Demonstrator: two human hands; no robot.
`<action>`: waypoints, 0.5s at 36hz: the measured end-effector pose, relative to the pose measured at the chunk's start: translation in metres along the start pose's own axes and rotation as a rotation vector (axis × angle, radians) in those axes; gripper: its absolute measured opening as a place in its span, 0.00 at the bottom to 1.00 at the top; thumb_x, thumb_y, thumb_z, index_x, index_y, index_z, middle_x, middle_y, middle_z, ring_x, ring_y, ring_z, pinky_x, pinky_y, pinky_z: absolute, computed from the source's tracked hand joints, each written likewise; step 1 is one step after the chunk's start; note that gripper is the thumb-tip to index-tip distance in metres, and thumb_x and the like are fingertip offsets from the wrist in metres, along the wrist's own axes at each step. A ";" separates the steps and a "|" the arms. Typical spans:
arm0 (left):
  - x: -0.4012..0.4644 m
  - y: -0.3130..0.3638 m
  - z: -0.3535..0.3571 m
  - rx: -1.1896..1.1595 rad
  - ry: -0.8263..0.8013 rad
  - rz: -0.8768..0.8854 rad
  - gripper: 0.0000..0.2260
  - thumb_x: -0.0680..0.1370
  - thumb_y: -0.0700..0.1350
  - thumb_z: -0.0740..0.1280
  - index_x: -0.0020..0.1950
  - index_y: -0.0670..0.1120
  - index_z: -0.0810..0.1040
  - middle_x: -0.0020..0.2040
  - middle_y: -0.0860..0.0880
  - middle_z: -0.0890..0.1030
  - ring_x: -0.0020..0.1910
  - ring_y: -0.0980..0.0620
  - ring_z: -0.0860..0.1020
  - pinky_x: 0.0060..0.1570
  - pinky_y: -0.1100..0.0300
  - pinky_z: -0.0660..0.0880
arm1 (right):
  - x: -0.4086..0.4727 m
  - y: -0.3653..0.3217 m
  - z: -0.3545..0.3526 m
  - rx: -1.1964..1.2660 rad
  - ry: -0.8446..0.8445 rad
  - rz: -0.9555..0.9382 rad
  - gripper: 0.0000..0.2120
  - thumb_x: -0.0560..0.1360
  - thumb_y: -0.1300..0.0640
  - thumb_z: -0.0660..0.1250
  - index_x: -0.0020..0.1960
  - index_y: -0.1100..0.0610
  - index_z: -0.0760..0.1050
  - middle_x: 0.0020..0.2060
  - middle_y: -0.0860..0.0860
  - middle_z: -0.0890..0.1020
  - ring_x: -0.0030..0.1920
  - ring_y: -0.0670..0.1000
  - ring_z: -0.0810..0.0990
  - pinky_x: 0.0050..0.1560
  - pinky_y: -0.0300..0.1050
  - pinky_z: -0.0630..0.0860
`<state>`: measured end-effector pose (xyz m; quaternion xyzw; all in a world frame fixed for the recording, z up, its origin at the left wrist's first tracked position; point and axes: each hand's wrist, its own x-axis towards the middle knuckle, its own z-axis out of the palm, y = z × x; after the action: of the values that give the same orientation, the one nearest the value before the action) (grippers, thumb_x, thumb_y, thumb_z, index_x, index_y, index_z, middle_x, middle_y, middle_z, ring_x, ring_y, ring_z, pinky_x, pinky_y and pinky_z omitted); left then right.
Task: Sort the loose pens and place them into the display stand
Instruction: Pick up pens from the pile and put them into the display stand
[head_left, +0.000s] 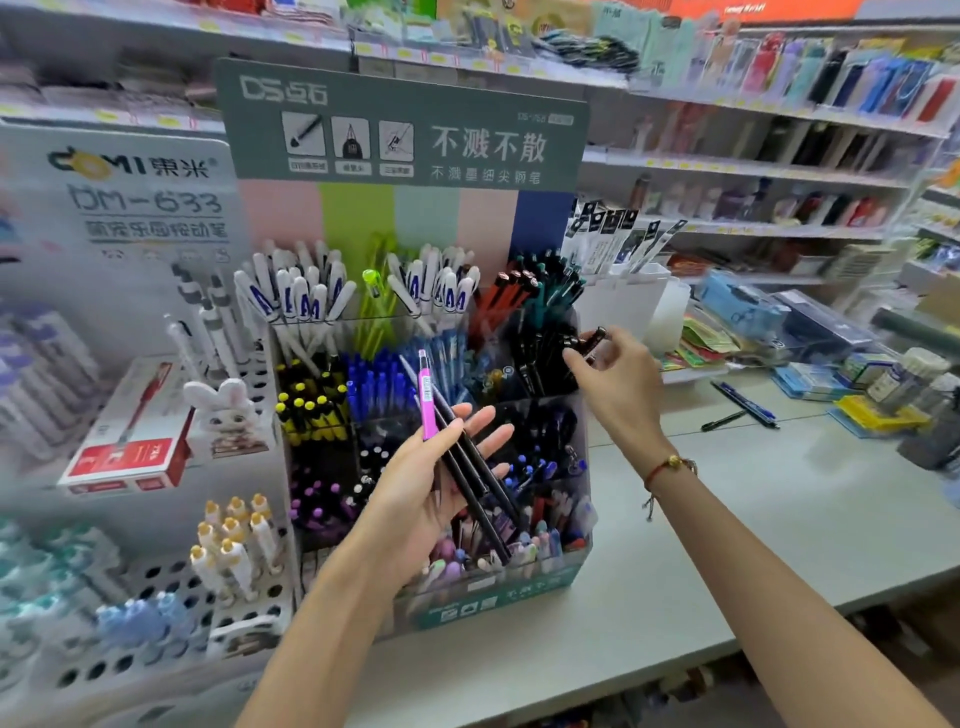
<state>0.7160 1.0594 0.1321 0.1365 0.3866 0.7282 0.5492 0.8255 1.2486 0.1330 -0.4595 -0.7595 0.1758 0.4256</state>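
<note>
the left hand (436, 488) lies palm up in front of the display stand (498, 597), its fingers nearly straight, with a pink pen (428, 400) and a few long black pens (475, 483) resting across the palm and held in place by the thumb. the pink pen points up and sits at the left of the bundle. the right hand (618, 384) reaches to the stand's upper right compartment, its fingertips pinching a black pen (589, 340) just above the other black pens standing there. the stand's clear compartments hold white, green, blue, yellow-capped and purple pens. it stands on a pale counter (779, 519). further right on the counter lie two loose pens (743, 408), well apart from the stand. a rabbit figure (228, 410) sits just left of the stand.
</note>
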 end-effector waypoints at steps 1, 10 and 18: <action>0.000 0.000 -0.001 -0.023 0.002 -0.013 0.10 0.82 0.39 0.58 0.61 0.41 0.74 0.52 0.47 0.85 0.48 0.49 0.84 0.39 0.54 0.82 | 0.001 -0.001 0.001 0.030 0.056 -0.018 0.06 0.73 0.54 0.71 0.47 0.52 0.75 0.30 0.47 0.74 0.34 0.49 0.74 0.33 0.41 0.68; -0.003 0.007 -0.005 -0.061 -0.023 0.014 0.12 0.82 0.40 0.57 0.64 0.42 0.73 0.54 0.47 0.84 0.51 0.49 0.83 0.44 0.54 0.82 | -0.009 0.016 0.014 -0.239 0.163 -0.428 0.12 0.74 0.59 0.72 0.57 0.58 0.80 0.42 0.54 0.83 0.39 0.52 0.79 0.37 0.44 0.75; -0.004 0.004 -0.004 -0.069 -0.055 0.091 0.12 0.83 0.40 0.55 0.63 0.42 0.73 0.56 0.48 0.83 0.54 0.49 0.82 0.51 0.53 0.80 | -0.041 -0.001 0.006 -0.166 0.159 -0.332 0.12 0.77 0.57 0.67 0.60 0.57 0.77 0.55 0.53 0.78 0.55 0.50 0.71 0.56 0.41 0.69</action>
<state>0.7119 1.0533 0.1333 0.1546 0.3394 0.7615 0.5302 0.8294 1.2141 0.1100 -0.3737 -0.8008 0.0031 0.4681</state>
